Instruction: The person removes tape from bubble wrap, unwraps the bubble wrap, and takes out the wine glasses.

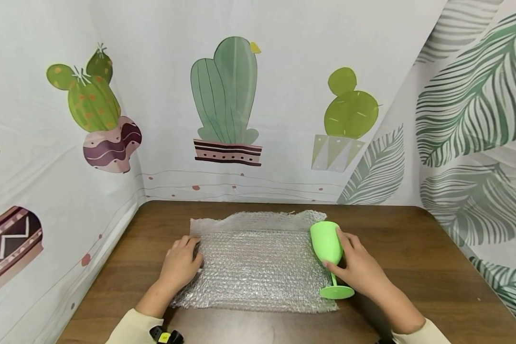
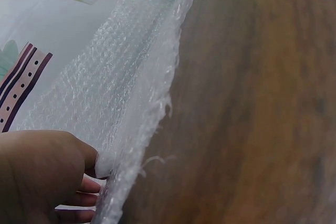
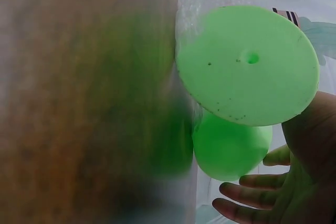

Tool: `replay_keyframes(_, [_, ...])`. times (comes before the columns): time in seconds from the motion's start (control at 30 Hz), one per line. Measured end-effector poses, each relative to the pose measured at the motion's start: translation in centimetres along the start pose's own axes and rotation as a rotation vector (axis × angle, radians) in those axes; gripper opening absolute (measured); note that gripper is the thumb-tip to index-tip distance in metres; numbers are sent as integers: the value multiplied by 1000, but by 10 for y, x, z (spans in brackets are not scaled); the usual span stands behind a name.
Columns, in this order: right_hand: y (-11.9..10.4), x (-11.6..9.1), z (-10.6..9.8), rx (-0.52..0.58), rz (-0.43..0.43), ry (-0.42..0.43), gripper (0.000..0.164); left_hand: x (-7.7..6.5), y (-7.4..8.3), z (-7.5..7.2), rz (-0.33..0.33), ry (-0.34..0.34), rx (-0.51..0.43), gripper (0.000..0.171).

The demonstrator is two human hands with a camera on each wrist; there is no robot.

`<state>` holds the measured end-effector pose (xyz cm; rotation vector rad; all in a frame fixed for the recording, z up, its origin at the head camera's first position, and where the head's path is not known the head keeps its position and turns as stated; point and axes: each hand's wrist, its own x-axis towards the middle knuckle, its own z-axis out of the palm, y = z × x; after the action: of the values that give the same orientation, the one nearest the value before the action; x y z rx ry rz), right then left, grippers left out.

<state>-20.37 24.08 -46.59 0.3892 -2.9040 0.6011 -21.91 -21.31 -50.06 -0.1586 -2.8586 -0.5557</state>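
A sheet of clear bubble wrap point(image 1: 258, 267) lies spread over the middle of the wooden table. At its left edge is my left hand point(image 1: 180, 263); the left wrist view shows thumb and fingers pinching that edge, with some fingertips partly hidden. On the right end of the sheet a light green plastic goblet point(image 1: 327, 241) lies on its side. Its round base point(image 3: 249, 66) faces the near side and its bowl point(image 3: 231, 148) points away. From the right, my right hand point(image 1: 361, 267) holds the bowl, thumb near the stem and index finger near the rim.
Brown wood table point(image 1: 413, 258) surrounds the sheet. A white cloth backdrop point(image 1: 292, 95) printed with cacti and leaves rises behind the table and along its sides. A black strap with a yellow mark point(image 1: 165, 337) sits by the left sleeve.
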Motion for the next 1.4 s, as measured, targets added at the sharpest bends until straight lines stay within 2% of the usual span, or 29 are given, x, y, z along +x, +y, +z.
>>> replay_keyframes(0.23, [-1,-7,-5,9,73,-38,104,0,-1,1,2,-3,-3,41])
replay_keyframes(0.37, [1,-9,-7,50,103,-79,105,0,-1,1,-1,-8,-7,41])
replay_keyframes(0.47, [4,-9,-7,129,124,-130,105,1,-1,1,-2,-9,-7,41])
replay_keyframes(0.67, [11,-6,-8,354,203,-238,106,1,-1,2,3,-9,-7,41])
replay_keyframes(0.87, [14,-5,-10,476,288,-285,104,1,-2,3,4,-7,-1,41])
replay_keyframes(1.0, [15,-6,-11,540,295,-295,102,0,-3,3,0,-9,-2,42])
replay_keyframes(1.4, [27,-9,-16,789,193,-372,97,-1,0,0,0,-13,-4,42])
